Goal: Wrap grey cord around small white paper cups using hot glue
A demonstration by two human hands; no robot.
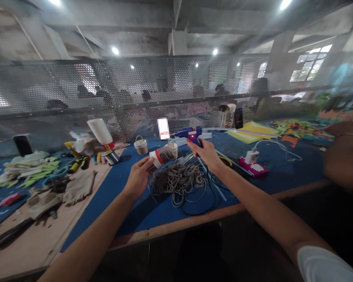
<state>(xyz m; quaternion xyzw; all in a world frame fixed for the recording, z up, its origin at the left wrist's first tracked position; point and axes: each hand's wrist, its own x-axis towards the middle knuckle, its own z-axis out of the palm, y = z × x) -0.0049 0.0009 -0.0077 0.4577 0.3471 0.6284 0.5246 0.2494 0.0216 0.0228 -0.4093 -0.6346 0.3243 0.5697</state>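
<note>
My left hand point(139, 174) grips a paper cup point(164, 155) tilted on its side, with grey cord wound round part of it and a red band showing. A blue glue gun point(188, 133) with a small red light is held in my right hand point(206, 154). Its nozzle points left, just above the cup's right end; whether the two touch I cannot tell. Below both hands lies a loose heap of grey cord point(179, 178). Behind the cup stands a small cord-wrapped cup with a handle point(140, 145).
A stack of white cups point(100, 133) leans at the left, near work gloves point(79, 187) and scissors point(57, 177). On the right are a pink power strip point(254, 167), yellow sheets point(251, 132) and another person's blurred arm point(342, 156). A perforated metal screen point(111, 90) runs behind.
</note>
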